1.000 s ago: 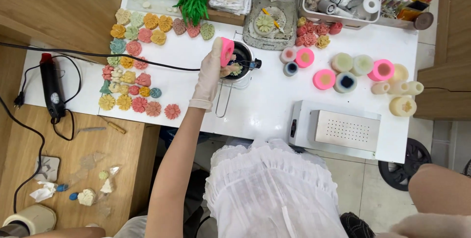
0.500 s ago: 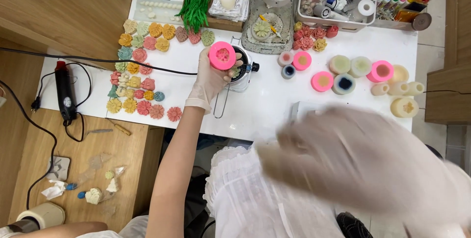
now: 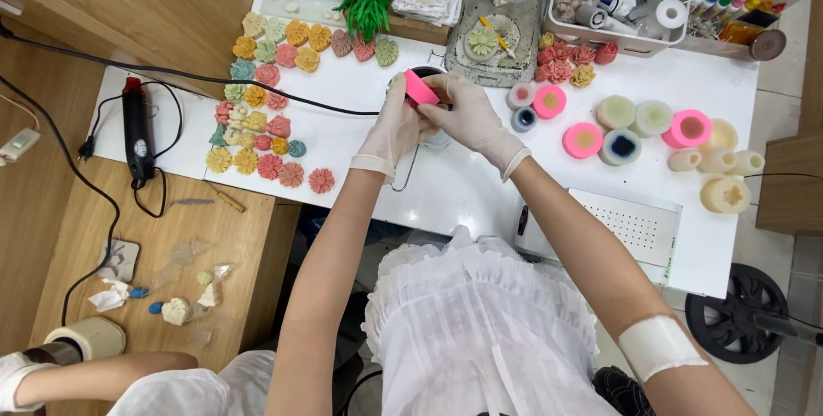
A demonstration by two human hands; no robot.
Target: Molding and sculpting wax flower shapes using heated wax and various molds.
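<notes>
Both my hands wear thin white gloves and meet over a small dark pot [image 3: 429, 73] on the white table [image 3: 480, 185]. A pink round silicone mould [image 3: 420, 88] is tilted on its side above the pot. My left hand [image 3: 393, 127] grips it from the left. From the right, my right hand [image 3: 470, 113] holds its other side. The pot is mostly hidden behind the hands.
Several coloured flower-shaped pieces [image 3: 266, 120] lie on the table's left part. More pink and pale moulds [image 3: 651, 129] stand to the right. A black heat gun [image 3: 137, 129] and its cable lie at the left edge, a white perforated device [image 3: 630, 223] at the front right. Another person's arm [image 3: 94, 373] shows at the bottom left.
My right hand has come up from below and taken hold of the pink mould next to my left hand. The mould has turned from face-up to on its side.
</notes>
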